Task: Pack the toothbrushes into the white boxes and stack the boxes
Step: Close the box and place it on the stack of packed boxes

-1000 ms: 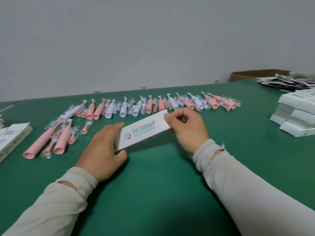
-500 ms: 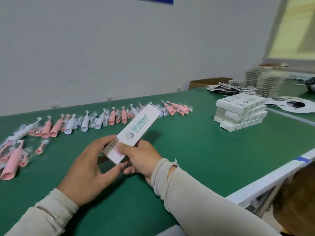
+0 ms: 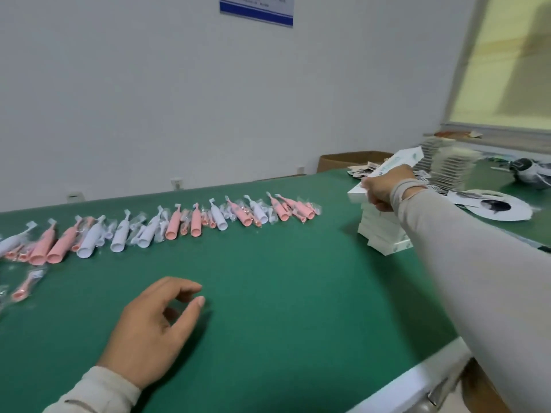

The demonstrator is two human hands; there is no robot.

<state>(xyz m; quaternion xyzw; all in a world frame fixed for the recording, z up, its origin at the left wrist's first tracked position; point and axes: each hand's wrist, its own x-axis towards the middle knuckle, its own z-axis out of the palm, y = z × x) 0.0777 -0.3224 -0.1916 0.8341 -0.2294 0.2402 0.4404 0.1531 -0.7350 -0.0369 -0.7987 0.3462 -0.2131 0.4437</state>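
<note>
The right hand (image 3: 380, 189) grips a white box (image 3: 396, 165) and holds it over the stack (image 3: 378, 231) just under its fingers; whether it touches yet is blurred. The left hand (image 3: 155, 326) rests loosely curled on the table (image 3: 268, 293), holding nothing. Several boxes are stacked, their contents unseen. Beyond the left fingertips, a long row of toothbrushes (image 3: 167, 228) awaits packing, so most work remains.

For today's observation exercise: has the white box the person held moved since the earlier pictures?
Yes. The white box went rightward in the right hand, from before the toothbrush row to above the box stack.
</note>
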